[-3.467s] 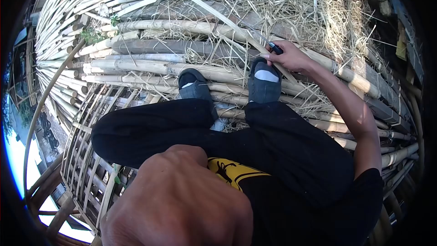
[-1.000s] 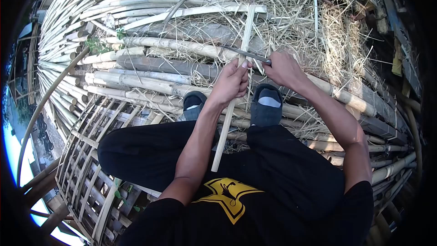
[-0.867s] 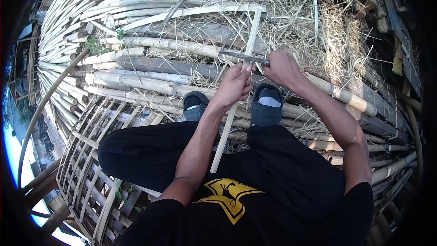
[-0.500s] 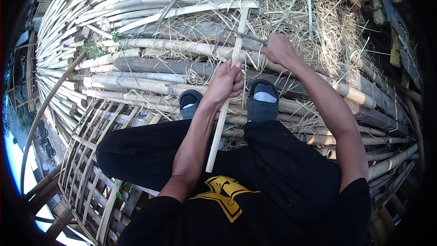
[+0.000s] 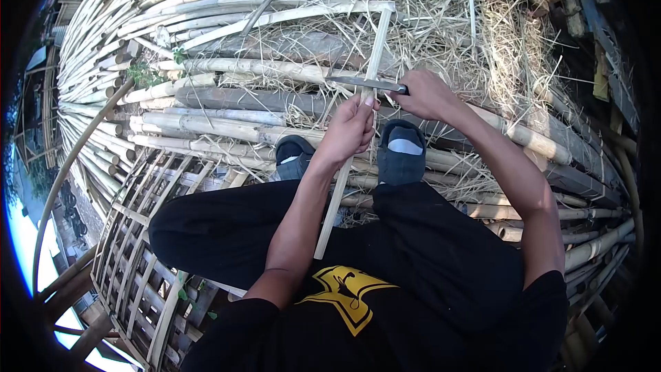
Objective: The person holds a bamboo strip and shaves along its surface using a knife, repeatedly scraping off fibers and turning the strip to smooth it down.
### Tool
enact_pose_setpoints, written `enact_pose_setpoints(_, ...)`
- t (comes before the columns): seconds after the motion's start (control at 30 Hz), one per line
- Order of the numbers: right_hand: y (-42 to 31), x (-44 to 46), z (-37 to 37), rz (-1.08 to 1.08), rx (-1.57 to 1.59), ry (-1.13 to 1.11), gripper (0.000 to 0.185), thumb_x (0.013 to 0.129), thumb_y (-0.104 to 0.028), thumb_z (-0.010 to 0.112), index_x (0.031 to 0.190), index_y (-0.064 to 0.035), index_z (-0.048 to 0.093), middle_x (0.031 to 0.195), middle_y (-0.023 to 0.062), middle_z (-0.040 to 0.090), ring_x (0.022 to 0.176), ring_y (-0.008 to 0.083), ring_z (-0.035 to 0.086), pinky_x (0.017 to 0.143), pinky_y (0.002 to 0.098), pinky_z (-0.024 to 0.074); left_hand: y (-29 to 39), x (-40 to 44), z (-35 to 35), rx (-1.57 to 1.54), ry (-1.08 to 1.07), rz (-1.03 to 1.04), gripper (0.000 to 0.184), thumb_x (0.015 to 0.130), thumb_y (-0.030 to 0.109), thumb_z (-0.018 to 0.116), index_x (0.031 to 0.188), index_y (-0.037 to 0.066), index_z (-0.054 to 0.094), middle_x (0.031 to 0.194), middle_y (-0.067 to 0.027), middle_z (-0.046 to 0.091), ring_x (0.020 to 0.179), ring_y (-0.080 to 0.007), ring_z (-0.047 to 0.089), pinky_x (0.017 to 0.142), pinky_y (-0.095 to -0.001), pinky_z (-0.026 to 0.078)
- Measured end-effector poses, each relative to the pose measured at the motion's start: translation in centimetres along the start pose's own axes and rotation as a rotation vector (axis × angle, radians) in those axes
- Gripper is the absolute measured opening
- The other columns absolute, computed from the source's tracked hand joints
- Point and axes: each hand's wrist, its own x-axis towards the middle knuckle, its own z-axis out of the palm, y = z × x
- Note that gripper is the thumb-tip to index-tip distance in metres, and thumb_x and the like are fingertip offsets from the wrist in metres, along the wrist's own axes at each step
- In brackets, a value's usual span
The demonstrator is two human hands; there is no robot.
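Observation:
My left hand (image 5: 350, 127) is closed round a flat, pale bamboo strip (image 5: 377, 52) that slants from my lap up past my feet. The strip's far end meets another long bamboo strip (image 5: 296, 17) lying over the pile. In my right hand (image 5: 427, 96) is a knife (image 5: 361, 83), gripped by its dark handle. Its blade points left and crosses the strip just above my left fist. Whether the edge bites into the bamboo I cannot tell.
Bamboo poles (image 5: 213, 124) lie stacked under and around my shoes (image 5: 401, 155). Loose shavings (image 5: 441, 14) cover the far side. A woven bamboo lattice (image 5: 138, 255) stands at my left. One curved pole (image 5: 69, 158) rises at the left edge.
The knife has come down along the strip towards my left hand, and its blade now lies nearly level. My left hand still grips the strip, whose far end has shifted slightly right.

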Motion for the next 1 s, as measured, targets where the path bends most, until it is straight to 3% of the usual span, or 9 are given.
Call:
enact_pose_setpoints(0.2, 0.9, 1.4, 1.8, 0.092, -0.039, 0.031, 0.027, 0.067, -0.017, 0.059, 0.068, 0.0095, 0.062, 0.068, 0.0288, 0.062, 0.071, 0.0416, 0.065, 0.068, 0.0473, 0.0521, -1.1, 0.1, 0.5, 0.12, 0.078, 0.065, 0.02, 0.102, 0.025, 0.042, 0.09, 0.009, 0.042, 0.056, 0.0057, 0.03, 0.038, -0.0035, 0.025, 0.033, -0.0216, 0.018)
enact_pose_setpoints(0.27, 2.0, 2.4, 1.8, -0.007, -0.166, 0.07, 0.024, 0.064, -0.015, 0.059, 0.067, 0.0092, 0.063, 0.069, 0.0283, 0.063, 0.071, 0.0408, 0.066, 0.067, 0.0463, 0.0531, -1.1, 0.5, 0.3, 0.112, 0.085, 0.052, 0.02, 0.102, 0.025, 0.043, 0.09, 0.009, 0.042, 0.056, 0.0058, 0.03, 0.038, -0.0034, 0.025, 0.033, -0.0214, 0.018)
enact_pose_setpoints(0.43, 2.9, 4.0, 0.2, 0.056, -0.221, 0.088, 0.024, 0.064, -0.016, 0.058, 0.068, 0.0069, 0.064, 0.07, 0.027, 0.064, 0.07, 0.0401, 0.066, 0.065, 0.0451, 0.054, -0.2, 0.3, 0.2, 0.071, 0.098, 0.025, 0.022, 0.102, 0.026, 0.042, 0.087, 0.01, 0.041, 0.057, 0.0058, 0.029, 0.039, -0.0031, 0.023, 0.033, -0.0211, 0.016)
enact_pose_setpoints(0.5, 3.8, 4.7, -0.7, 0.104, -0.298, 0.113, 0.028, 0.069, -0.019, 0.056, 0.076, 0.0062, 0.066, 0.079, 0.0279, 0.065, 0.077, 0.0386, 0.067, 0.07, 0.0445, 0.0539, 0.0, 0.2, 0.1, -0.001, 0.081, 0.026, 0.022, 0.102, 0.025, 0.04, 0.087, 0.01, 0.04, 0.057, 0.0059, 0.027, 0.039, -0.0036, 0.022, 0.033, -0.0215, 0.015)
enact_pose_setpoints(0.57, 8.5, 5.9, -3.6, 0.473, -0.008, 0.229, 0.032, 0.073, -0.021, 0.054, 0.086, 0.0057, 0.066, 0.088, 0.0275, 0.066, 0.084, 0.037, 0.067, 0.076, 0.0441, 0.0528, 0.3, -1.4, 0.3, 0.004, 0.041, 0.015, 0.021, 0.103, 0.025, 0.04, 0.089, 0.01, 0.041, 0.056, 0.0059, 0.025, 0.039, -0.0035, 0.021, 0.033, -0.0213, 0.015)
enact_pose_setpoints(0.63, 11.7, 4.9, -7.7, 0.522, -0.107, 0.347, 0.033, 0.077, -0.021, 0.053, 0.091, 0.0057, 0.066, 0.09, 0.0257, 0.067, 0.087, 0.0358, 0.067, 0.078, 0.0441, 0.0517, 0.6, -2.9, 0.5, -0.055, -0.07, -0.015, 0.02, 0.103, 0.026, 0.04, 0.091, 0.01, 0.042, 0.055, 0.006, 0.024, 0.039, -0.0034, 0.021, 0.033, -0.0211, 0.015)
enact_pose_setpoints(0.77, 10.1, 3.6, -8.4, 0.438, -0.037, 0.375, 0.034, 0.079, -0.023, 0.053, 0.089, 0.0069, 0.066, 0.085, 0.0252, 0.067, 0.081, 0.0369, 0.067, 0.074, 0.0438, 0.0515, -0.1, -1.3, 0.1, -0.011, 0.051, -0.007, 0.02, 0.102, 0.027, 0.04, 0.095, 0.009, 0.044, 0.057, 0.0053, 0.026, 0.038, -0.0037, 0.021, 0.033, -0.0209, 0.016)
enact_pose_setpoints(0.93, 1.3, 0.4, -0.6, 0.054, -0.141, 0.067, 0.028, 0.075, -0.018, 0.055, 0.072, 0.0087, 0.063, 0.072, 0.0285, 0.062, 0.073, 0.0411, 0.065, 0.069, 0.0467, 0.051, -0.7, -0.1, 0.3, 0.216, 0.095, 0.021, 0.021, 0.102, 0.026, 0.042, 0.095, 0.007, 0.046, 0.058, 0.0049, 0.032, 0.039, -0.0034, 0.027, 0.034, -0.0219, 0.02)
enact_pose_setpoints(1.0, 0.6, 0.0, 1.3, 0.027, -0.109, 0.0, 0.027, 0.072, -0.017, 0.056, 0.071, 0.009, 0.063, 0.072, 0.029, 0.062, 0.074, 0.0418, 0.064, 0.071, 0.0474, 0.0514, -1.7, 0.2, -0.1, 0.308, 0.116, 0.049, 0.021, 0.102, 0.026, 0.043, 0.094, 0.007, 0.047, 0.058, 0.0049, 0.033, 0.04, -0.0035, 0.028, 0.035, -0.0221, 0.022)
